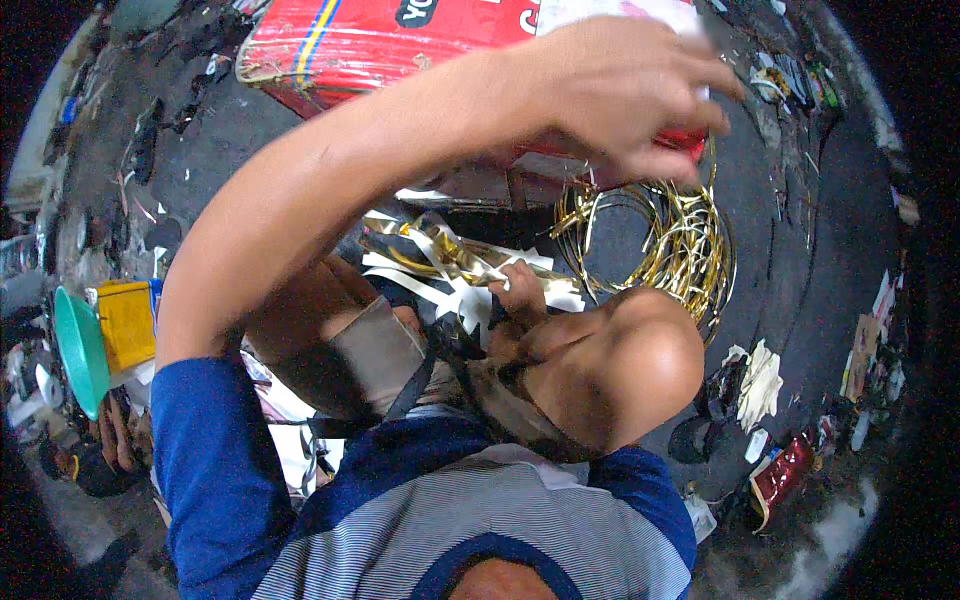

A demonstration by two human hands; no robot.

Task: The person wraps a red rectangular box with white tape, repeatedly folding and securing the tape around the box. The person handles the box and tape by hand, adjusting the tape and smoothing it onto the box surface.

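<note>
- I judge the step in hand to be a reach with the left hand (635, 100), which hangs over the right end of the red box (365, 60).
- Its fingers are spread and a little curled, thumb apart — blurred, but I see nothing pinched.
- I can't make out the right hand for sure: the skin by the white strips (465, 300) could be fingers or toes, so I can't tell its grip.
- The gold coil (690, 240) lies on the floor (840, 250), just off the box's near right corner; the strips lie to its left, before the box's near edge.
- In my view, the next move calls for a steady hand — loose strands could snag.
- I count one red box, one coil, one green bowl (78, 350) and one yellow box (125, 325) toward the floor's left edge, one red packet (785, 478) toward its right; strands and strips overlap too much to count.
</note>
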